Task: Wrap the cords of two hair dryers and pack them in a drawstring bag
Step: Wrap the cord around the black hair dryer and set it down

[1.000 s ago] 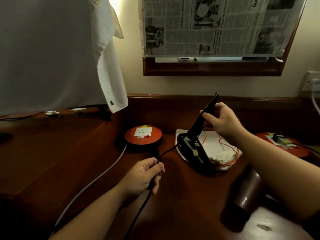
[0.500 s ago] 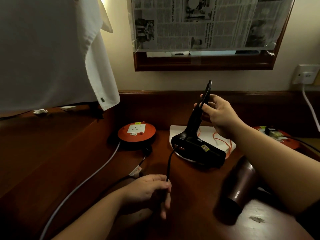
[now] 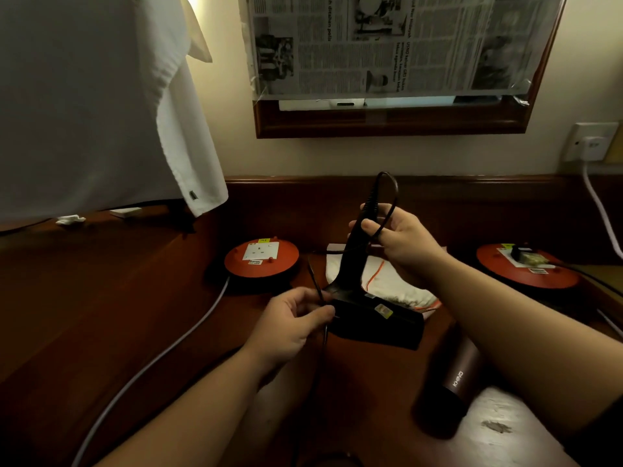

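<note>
Risk: cord loop slips off handle

Our right hand [image 3: 401, 237] grips the black dryer [image 3: 367, 311] handle above the desk [image 3: 101, 315]; our left hand [image 3: 293, 321] pinches its cord [image 3: 391, 197]; slack tension lets the wrap unwind

Wooden desk [image 3: 101, 315] carries orange reels [image 3: 261, 259], brown dryer [image 3: 450, 382], white bag [image 3: 387, 281].

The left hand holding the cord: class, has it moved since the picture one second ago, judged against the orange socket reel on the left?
Yes. The left hand, pinching the cord, has moved up and right, closer to the orange socket reel and the black hair dryer.
</note>
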Demonstrator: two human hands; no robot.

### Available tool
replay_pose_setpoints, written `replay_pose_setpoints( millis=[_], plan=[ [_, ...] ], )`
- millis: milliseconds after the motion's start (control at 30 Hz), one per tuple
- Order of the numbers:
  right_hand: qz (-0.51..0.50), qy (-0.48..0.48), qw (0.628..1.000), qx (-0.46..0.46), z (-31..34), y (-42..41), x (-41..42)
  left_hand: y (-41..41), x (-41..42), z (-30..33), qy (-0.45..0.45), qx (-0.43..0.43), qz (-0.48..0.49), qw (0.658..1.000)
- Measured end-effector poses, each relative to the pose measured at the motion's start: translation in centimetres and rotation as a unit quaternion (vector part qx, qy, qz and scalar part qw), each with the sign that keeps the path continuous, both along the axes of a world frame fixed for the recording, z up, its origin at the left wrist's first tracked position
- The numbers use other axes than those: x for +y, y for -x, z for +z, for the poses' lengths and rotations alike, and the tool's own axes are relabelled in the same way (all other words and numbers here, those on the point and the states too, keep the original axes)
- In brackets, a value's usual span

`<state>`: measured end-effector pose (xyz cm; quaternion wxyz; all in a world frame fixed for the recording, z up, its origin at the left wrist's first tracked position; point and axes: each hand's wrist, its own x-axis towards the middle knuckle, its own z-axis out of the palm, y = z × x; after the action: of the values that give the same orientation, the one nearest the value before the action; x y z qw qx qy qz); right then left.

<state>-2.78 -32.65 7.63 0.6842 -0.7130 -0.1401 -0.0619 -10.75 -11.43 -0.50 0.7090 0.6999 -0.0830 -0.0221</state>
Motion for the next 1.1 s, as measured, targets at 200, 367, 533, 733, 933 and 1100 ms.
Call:
replay_pose_setpoints(
  millis=[200, 367, 533, 733, 933, 1100],
  plan=[
    [0.025, -0.003, 1.000, 0.004, -0.1, 0.8, 1.2, -0.8, -1.0, 0.1, -0.053, -0.131, 0.101, 0.985],
    [0.032, -0.039, 0.999, 0.013, 0.2, 0.9, 1.3, -1.7, -0.9, -1.1, -0.180, -0.194, 0.160, 0.951],
    [0.061, -0.094, 0.993, 0.049, 0.2, 0.8, 0.9, -2.3, 0.0, -0.5, -0.156, -0.108, 0.147, 0.971],
    [0.082, -0.135, 0.986, 0.045, 0.4, 1.0, 1.1, -2.0, -0.9, 0.7, 0.009, 0.195, 0.013, 0.981],
    [0.091, -0.111, 0.989, 0.017, 1.3, 1.7, 2.1, -2.2, -1.6, 0.8, 0.144, 0.171, 0.002, 0.975],
    [-0.133, 0.179, 0.967, -0.122, 0.9, 3.0, 2.9, -3.6, -1.0, 2.1, 0.160, 0.131, 0.118, 0.971]
  ],
)
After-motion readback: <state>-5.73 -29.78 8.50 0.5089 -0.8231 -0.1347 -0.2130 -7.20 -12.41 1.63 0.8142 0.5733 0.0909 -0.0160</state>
